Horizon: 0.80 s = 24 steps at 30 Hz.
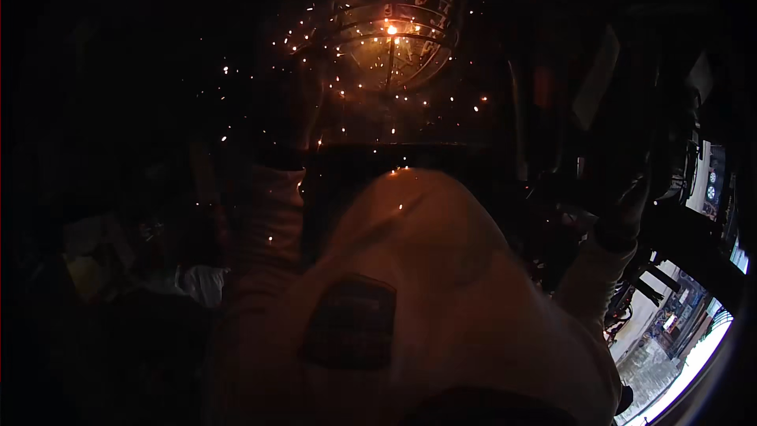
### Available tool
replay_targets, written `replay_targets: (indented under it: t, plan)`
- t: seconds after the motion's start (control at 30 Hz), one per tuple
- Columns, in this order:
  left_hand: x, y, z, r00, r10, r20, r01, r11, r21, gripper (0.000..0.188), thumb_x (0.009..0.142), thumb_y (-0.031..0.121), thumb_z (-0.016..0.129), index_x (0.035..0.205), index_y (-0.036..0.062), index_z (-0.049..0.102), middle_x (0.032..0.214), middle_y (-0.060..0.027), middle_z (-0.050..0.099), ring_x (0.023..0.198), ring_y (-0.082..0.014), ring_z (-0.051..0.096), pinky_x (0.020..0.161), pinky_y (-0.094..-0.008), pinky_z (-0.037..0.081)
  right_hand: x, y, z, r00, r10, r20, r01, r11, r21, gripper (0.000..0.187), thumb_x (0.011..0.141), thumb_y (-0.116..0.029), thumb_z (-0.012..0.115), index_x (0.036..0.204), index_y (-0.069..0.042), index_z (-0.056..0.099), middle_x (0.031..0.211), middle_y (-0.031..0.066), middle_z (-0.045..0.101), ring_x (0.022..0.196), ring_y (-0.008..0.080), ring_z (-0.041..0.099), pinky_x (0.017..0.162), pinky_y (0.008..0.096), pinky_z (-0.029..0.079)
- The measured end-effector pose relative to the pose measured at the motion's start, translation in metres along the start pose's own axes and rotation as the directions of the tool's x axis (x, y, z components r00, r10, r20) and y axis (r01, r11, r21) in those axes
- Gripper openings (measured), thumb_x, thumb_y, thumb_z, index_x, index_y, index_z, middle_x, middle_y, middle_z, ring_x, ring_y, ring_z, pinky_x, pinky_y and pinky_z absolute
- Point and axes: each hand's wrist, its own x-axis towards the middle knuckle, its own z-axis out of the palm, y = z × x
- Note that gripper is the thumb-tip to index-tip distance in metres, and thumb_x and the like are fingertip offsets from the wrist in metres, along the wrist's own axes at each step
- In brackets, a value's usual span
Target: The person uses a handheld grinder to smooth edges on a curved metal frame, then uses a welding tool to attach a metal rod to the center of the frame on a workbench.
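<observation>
Most of the scene is dark, lit orange by one bright glowing spot at the top middle. Around that spot curves a round cage of thin bars. A ribbed pale sleeve lies left of the middle, but my left hand is lost in the dark. On the right, another pale sleeve rises to a cuff, and above it my right hand is a dim shape. Its fingers cannot be made out, nor whether it holds anything. Between the sleeves bulges pale clothing with a dark patch.
Bright sparks scatter from the glowing spot, some reaching the pale clothing. A crumpled whitish sheet lies at the left. Along the lower right rim, daylight shows a cluttered bright area. Dim upright strips stand at the upper right.
</observation>
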Motion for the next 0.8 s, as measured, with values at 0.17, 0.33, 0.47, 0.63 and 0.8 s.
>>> replay_targets:
  t: [0.17,0.33,0.47,0.63,0.8]
  plan:
    - [-0.002,-0.008,0.01,0.995,-0.061,-0.081,0.033,0.952,-0.306,0.038,0.096,0.033,0.067,0.129,0.0153,0.066,0.129,-0.0082,0.066,0.114,-0.0289,0.065,0.092,-0.0428,0.056,-0.003,0.016,-0.012,0.998,-0.05,-0.036,0.048,0.998,-0.032,0.035,0.108,-0.03,0.047,0.127,-0.001,0.054,0.083,0.0012,0.058,0.064,0.0067,0.056,0.052,0.0211,0.048]
    - [-0.016,-0.005,0.043,0.969,-0.111,-0.222,0.022,0.93,-0.366,0.038,0.093,0.024,0.068,0.131,0.0186,0.066,0.133,-0.0077,0.064,0.115,-0.0281,0.065,0.095,-0.044,0.054,0.023,0.041,-0.024,0.903,0.149,0.403,-0.366,0.759,0.538,0.04,0.108,-0.027,0.048,0.135,0.001,0.05,0.092,0.0037,0.06,0.073,0.0063,0.06,0.057,0.0193,0.051]
    - [-0.007,-0.008,0.021,0.993,-0.02,-0.113,-0.035,0.884,-0.466,0.046,0.086,0.015,0.072,0.131,0.0245,0.067,0.139,-0.0095,0.061,0.117,-0.0334,0.064,0.099,-0.0483,0.051,0.011,0.024,-0.015,0.954,0.126,0.271,-0.214,0.92,0.328,0.048,0.104,-0.012,0.056,0.148,0.0,0.042,0.113,0.0067,0.064,0.085,0.0082,0.065,0.07,0.0219,0.057]
    - [-0.002,-0.011,0.008,0.991,0.001,-0.131,-0.045,0.941,-0.334,0.044,0.082,0.014,0.072,0.124,0.0279,0.072,0.116,-0.0049,0.067,0.104,-0.028,0.067,0.083,-0.0421,0.057,0.016,0.0,0.021,0.907,0.406,-0.109,-0.396,0.912,0.107,0.044,0.108,-0.046,0.043,0.08,-0.012,0.051,0.059,-0.006,0.042,0.044,0.005,0.04,0.039,0.0206,0.035]
    - [0.002,-0.013,0.009,0.99,0.012,-0.143,-0.061,0.937,-0.343,0.04,0.076,0.012,0.074,0.115,0.0224,0.074,0.113,0.0055,0.068,0.094,-0.0169,0.069,0.069,-0.0374,0.057,0.021,0.01,0.011,0.904,0.423,-0.059,-0.412,0.9,0.139,0.045,0.108,-0.047,0.04,0.082,-0.013,0.05,0.062,-0.005,0.044,0.045,0.0062,0.04,0.04,0.0223,0.035]
